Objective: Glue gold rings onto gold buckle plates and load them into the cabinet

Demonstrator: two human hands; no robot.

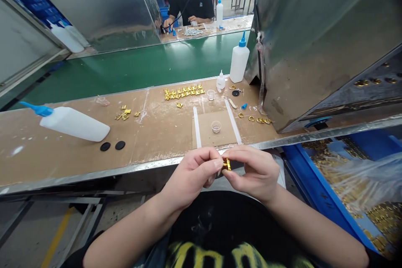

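Just off the bench's front edge, my two hands meet over a small shiny gold metal piece [227, 164]. My right hand [256, 171] pinches it between thumb and fingers. The fingers of my left hand [201, 167] are closed at its left end; whether they hold a second part is hidden. Beyond them a small clear cup [216, 127] stands on a cardboard pad [204, 136] between two white strips. Rows of similar gold pieces [184, 92] lie farther back, with a few loose ones [124, 112] to the left. Several gold rings [263, 120] lie at right.
A large white bottle [75, 123] lies on the left near two black discs [119, 145]. Another bottle [239, 63] stands by the metal housing [314, 42]. Behind the bench runs a green belt [132, 67]; a person [190, 2] sits across it. A blue crate [333, 201] holds gold parts.
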